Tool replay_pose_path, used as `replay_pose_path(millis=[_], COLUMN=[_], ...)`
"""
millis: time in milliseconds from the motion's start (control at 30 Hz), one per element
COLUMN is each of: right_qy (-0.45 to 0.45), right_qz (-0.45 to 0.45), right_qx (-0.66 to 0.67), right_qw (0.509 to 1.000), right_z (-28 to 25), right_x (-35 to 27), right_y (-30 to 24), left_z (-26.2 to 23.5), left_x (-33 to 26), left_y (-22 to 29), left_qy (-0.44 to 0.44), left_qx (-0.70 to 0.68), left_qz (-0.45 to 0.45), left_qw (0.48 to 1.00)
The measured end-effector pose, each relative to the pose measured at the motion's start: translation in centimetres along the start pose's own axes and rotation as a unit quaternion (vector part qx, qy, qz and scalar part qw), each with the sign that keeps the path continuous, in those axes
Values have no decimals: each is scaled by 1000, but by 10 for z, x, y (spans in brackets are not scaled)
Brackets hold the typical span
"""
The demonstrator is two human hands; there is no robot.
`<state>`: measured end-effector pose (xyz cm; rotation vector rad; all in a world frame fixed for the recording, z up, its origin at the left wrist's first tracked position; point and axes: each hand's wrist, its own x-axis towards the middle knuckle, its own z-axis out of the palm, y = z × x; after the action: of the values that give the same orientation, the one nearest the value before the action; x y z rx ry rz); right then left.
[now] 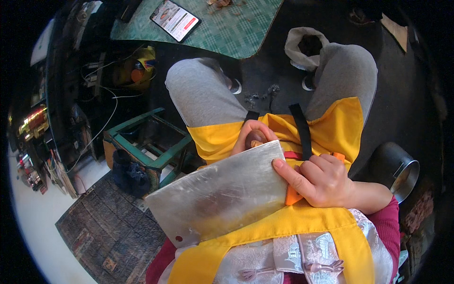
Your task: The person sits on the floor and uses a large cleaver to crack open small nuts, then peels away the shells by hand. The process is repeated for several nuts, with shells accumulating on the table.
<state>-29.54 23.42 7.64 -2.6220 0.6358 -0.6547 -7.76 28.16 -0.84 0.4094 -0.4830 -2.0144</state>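
Note:
A wide steel cleaver (217, 189) lies slanted across my lap, its broad face up and a small hole near its far left corner. My right hand (321, 182) is closed round its orange handle (293, 195), with the thumb pressed on the blade. Just beyond the blade, my left hand (259, 128) curls round a small, round, reddish-brown thing (254, 137). Its lower part and some of my left fingers are hidden behind the cleaver, so I cannot tell its kind or whether the edge touches it. A yellow apron (336, 123) covers my lap.
Ahead is a table with a green checked cover (236, 35), bearing a phone (175, 21). A green-framed stool (156, 163) stands at left, near a white cable (113, 106). A light bag (293, 45) sits by my right foot; a metal pot (388, 165) lies at right.

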Motion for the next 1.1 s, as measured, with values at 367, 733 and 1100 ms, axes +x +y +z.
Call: replay_pose_path(millis=[367,733,1100], right_qy=[15,36,11], right_qz=[2,11,8], right_qx=[2,11,27], right_qw=[1000,999,1000], right_z=[3,-8,2], right_x=[-3,0,2], right_y=[3,0,2], left_z=[38,23,9], left_x=[5,-33,-2], left_y=[25,-2,11], left_qy=[92,36,88], left_qx=[108,253,32], left_qz=[-61,63,-14], left_qw=[988,965,996])
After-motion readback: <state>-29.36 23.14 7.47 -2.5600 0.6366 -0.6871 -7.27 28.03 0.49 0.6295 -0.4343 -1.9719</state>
